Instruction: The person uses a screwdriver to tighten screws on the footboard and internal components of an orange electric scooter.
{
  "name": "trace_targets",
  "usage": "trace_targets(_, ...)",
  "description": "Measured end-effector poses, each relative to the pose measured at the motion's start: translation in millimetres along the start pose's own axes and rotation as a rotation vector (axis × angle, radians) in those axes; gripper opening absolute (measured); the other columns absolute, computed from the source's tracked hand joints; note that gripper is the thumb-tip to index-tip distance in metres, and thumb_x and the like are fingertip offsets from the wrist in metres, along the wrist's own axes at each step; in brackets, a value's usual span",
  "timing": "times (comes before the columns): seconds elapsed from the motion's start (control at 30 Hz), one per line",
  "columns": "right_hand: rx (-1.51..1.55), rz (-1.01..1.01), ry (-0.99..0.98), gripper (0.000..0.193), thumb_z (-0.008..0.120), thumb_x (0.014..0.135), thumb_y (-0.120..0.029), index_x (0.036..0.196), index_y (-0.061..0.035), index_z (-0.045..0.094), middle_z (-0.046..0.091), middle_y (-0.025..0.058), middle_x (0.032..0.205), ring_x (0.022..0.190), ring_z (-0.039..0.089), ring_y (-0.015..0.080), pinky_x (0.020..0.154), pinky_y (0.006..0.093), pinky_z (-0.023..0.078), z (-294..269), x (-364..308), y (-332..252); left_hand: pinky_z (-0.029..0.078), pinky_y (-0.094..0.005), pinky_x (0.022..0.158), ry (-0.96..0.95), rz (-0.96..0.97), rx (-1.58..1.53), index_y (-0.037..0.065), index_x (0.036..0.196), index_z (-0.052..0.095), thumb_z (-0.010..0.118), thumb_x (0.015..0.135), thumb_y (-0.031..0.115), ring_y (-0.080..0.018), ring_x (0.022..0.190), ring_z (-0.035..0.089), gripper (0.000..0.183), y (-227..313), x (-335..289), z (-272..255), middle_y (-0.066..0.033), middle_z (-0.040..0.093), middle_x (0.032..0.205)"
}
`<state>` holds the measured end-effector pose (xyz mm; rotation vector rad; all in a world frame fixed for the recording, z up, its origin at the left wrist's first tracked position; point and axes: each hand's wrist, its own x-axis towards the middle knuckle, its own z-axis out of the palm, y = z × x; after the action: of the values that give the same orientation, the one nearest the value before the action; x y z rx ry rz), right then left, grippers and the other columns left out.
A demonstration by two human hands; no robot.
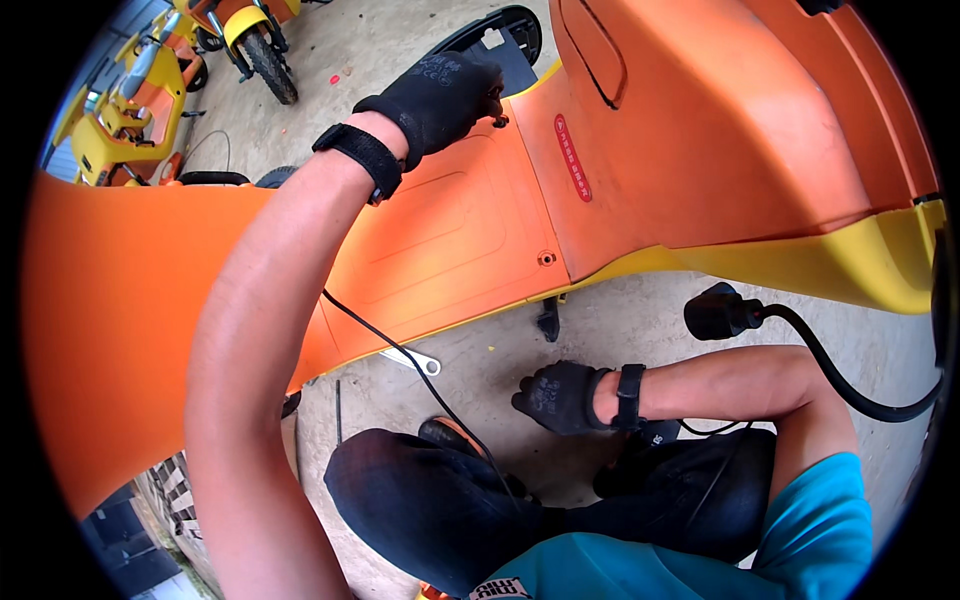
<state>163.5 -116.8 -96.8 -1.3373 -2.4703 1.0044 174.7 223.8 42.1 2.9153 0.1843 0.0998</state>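
My left hand [438,98], in a black glove, reaches across the orange scooter's floor panel [440,230] to its far edge. Its fingers are curled in beside a small dark fitting [500,121] on the panel; what they grip, if anything, is hidden. Just beyond is a black rounded part [522,38] with a grey plate. My gloved right hand [562,397] is closed, low over the floor in front of my knees, apart from the scooter; its contents do not show. A round fastener [546,259] sits in the panel's near corner.
A metal wrench [428,364] lies under the scooter's near edge, by a black peg [548,319]. At right, a thick black cable with a connector [720,312] hangs close to my right forearm. A thin black cord [400,352] crosses towards my legs. Other yellow scooters [130,130] stand at far left.
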Motion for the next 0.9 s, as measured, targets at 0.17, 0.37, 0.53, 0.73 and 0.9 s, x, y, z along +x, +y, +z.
trace_targets(0.17,0.027,0.011,-0.027,0.016,0.056,0.083,-0.012,0.093,-0.0037,0.065,0.068,0.0196,0.089,0.083,0.069,0.0386,0.070,0.0487,0.055,-7.2,3.6,-3.3,0.056,-0.0393,0.078,0.079,-0.040,0.132,0.010,0.115,0.062,0.061,0.092,0.013,-0.0296,0.089,0.071,0.023,12.4,-7.9,0.2,-0.0126,0.071,0.091)
trace_targets(0.37,0.023,0.015,-0.003,0.015,0.057,0.083,-0.012,0.092,-0.0041,0.065,0.068,0.0198,0.088,0.083,0.069,0.0384,0.070,0.0487,0.055,-2.1,1.6,-2.2,0.055,-0.0420,0.076,0.034,-0.410,0.281,0.010,0.093,0.074,0.055,0.091,0.034,-0.0309,0.086,0.071,0.031,35.1,10.6,-1.2,-0.0132,0.074,0.090)
trace_targets(0.53,0.010,-0.006,0.019,0.015,0.057,0.083,-0.012,0.092,-0.0044,0.065,0.068,0.0197,0.088,0.082,0.069,0.0381,0.070,0.0485,0.055,-3.8,4.1,-2.7,0.054,-0.0423,0.080,-0.024,-0.558,0.166,0.011,0.096,0.075,0.055,0.090,0.040,-0.0305,0.087,0.070,0.035,37.4,12.5,-5.5,-0.0118,0.074,0.092)
trace_targets(0.73,-0.016,0.011,-0.019,0.017,0.058,0.080,-0.014,0.092,-0.0050,0.065,0.065,0.0167,0.088,0.080,0.067,0.0361,0.066,0.0475,0.054,-2.7,1.5,-2.2,0.053,-0.0394,0.086,0.061,-0.134,0.112,0.011,0.114,0.063,0.061,0.091,0.009,-0.0300,0.100,0.067,0.023,15.9,11.2,11.0,-0.0150,0.066,0.112)
trace_targets(0.9,-0.016,-0.002,-0.004,0.017,0.058,0.080,-0.014,0.092,-0.0049,0.065,0.065,0.0167,0.087,0.079,0.068,0.0359,0.066,0.0473,0.054,-2.4,0.9,-0.1,0.055,-0.0368,0.081,-0.029,-0.026,-0.084,0.007,0.103,0.065,0.061,0.088,-0.003,-0.0275,0.093,0.070,0.018,12.9,8.6,-6.4,-0.0144,0.070,0.101)
